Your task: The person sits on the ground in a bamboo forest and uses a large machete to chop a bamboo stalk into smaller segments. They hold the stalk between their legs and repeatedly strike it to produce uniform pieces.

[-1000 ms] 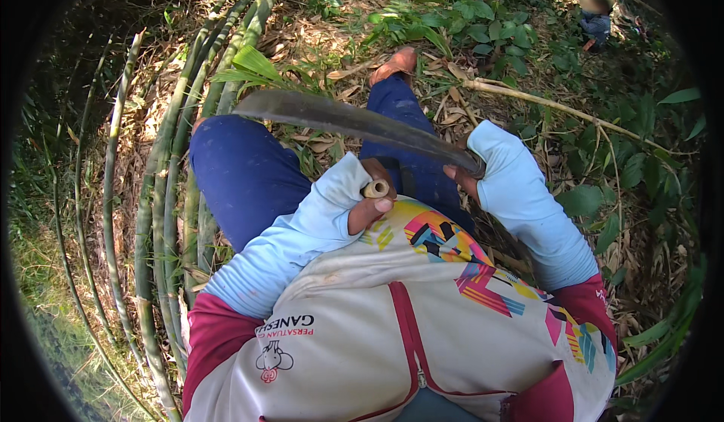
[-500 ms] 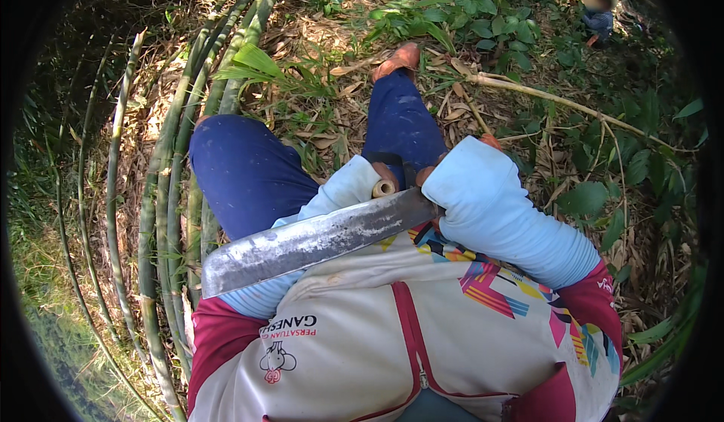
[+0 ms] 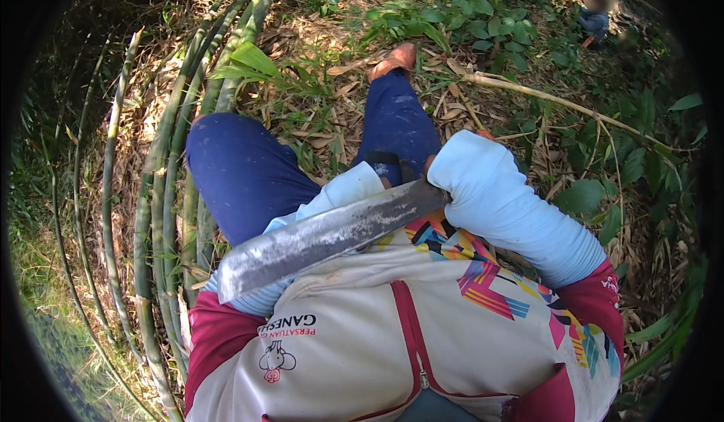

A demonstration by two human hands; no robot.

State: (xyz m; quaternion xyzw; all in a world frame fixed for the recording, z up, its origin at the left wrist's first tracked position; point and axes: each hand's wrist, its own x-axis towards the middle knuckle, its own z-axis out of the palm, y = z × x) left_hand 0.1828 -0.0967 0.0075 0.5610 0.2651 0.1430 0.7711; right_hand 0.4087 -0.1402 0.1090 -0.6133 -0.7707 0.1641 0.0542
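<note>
A long, worn steel machete [image 3: 324,237] lies slantwise across my chest, its tip pointing down to my left. The handle end disappears at my right hand [image 3: 433,167], which is almost hidden behind its pale blue sleeve [image 3: 513,211] and grips the machete. Only a sliver of my left hand [image 3: 386,184] shows just above the blade, at the end of its own pale blue sleeve; what it holds is hidden. A dark strap-like thing [image 3: 386,158] sits at my right thigh just beyond both hands.
A clump of green bamboo stalks [image 3: 162,196] curves up along my left side. My legs in blue trousers [image 3: 241,173] stand on dry leaf litter, an orange shoe [image 3: 396,58] ahead. A thin cut pole [image 3: 558,105] lies at the right. Another person [image 3: 599,15] is far off.
The machete swung from a raised position in front of my knees, tip up-left, down against my chest. My right forearm came across in front of my hands.
</note>
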